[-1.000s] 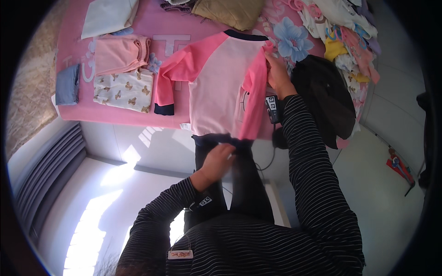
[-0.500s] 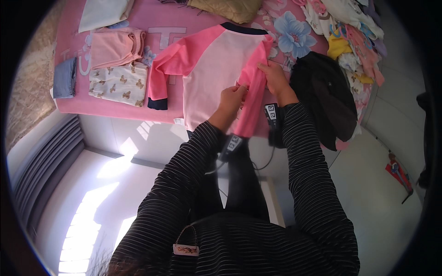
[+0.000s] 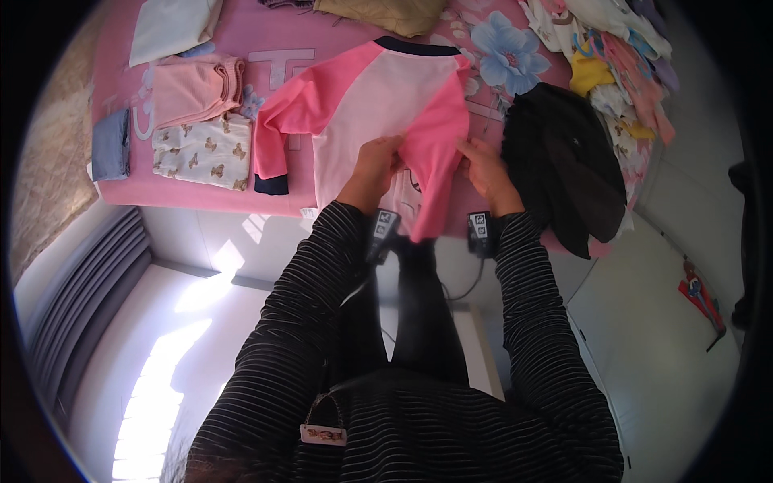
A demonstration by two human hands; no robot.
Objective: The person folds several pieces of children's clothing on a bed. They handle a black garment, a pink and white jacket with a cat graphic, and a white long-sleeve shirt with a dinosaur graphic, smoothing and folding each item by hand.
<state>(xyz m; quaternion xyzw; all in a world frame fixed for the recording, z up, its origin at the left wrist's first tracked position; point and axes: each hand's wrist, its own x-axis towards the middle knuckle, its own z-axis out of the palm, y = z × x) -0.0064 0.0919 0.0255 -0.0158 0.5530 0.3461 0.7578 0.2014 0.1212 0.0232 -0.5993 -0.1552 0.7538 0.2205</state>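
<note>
A pink raglan sweatshirt with brighter pink sleeves and a navy collar lies spread on the bed, its lower end reaching past the near edge. The right-side sleeve is laid inward over the body, its end pointing toward me. My left hand grips the fabric at the inner side of that sleeve, fingers bent and partly hidden. At the sleeve's outer edge, my right hand pinches the cloth with its fingertips. The other sleeve bends down at the left, ending in a navy cuff.
Left of the sweatshirt are folded pink pants, a bear-print garment, a blue folded piece and white cloth. A black garment lies at right, beside a clothes pile. Khaki clothing lies beyond.
The right-side sleeve has been drawn inward and spread flatter over the body. My left hand has moved left and my right hand slightly nearer to me.
</note>
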